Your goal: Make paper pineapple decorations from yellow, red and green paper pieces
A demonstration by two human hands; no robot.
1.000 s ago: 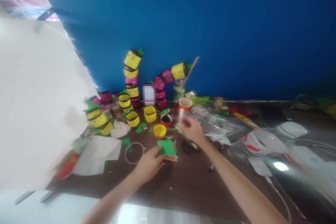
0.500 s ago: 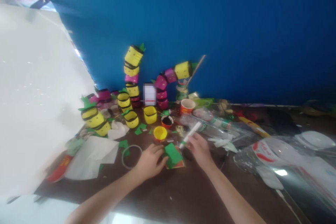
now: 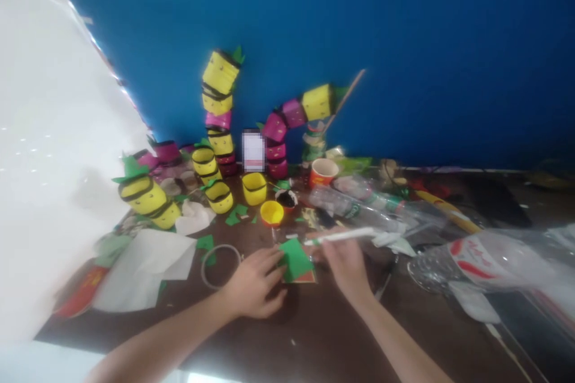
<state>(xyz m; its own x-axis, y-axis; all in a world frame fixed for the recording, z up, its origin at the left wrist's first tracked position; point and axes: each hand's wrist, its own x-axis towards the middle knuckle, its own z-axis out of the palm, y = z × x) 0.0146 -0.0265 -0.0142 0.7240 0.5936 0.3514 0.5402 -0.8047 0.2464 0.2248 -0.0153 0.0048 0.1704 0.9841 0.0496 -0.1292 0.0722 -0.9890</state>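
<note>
My right hand is closed around a white marker with a green band near its left end. The marker lies nearly level, its left end close to the right edge of a green paper piece. This paper rests on a reddish card, which shows along the lower edge. My left hand lies flat with fingers apart, fingertips at the paper's left edge. Left of that hand is a clear ring. Just beyond the paper stands a yellow cup.
Yellow and purple cup strings stand against the blue wall. Clear plastic bottles lie at right. White paper sheets and a red piece are at left. A red-and-white paper cup stands behind.
The marker has swung from a steep slant to nearly level in my right hand. My left hand stays by the green paper. The whole view has shifted slightly.
</note>
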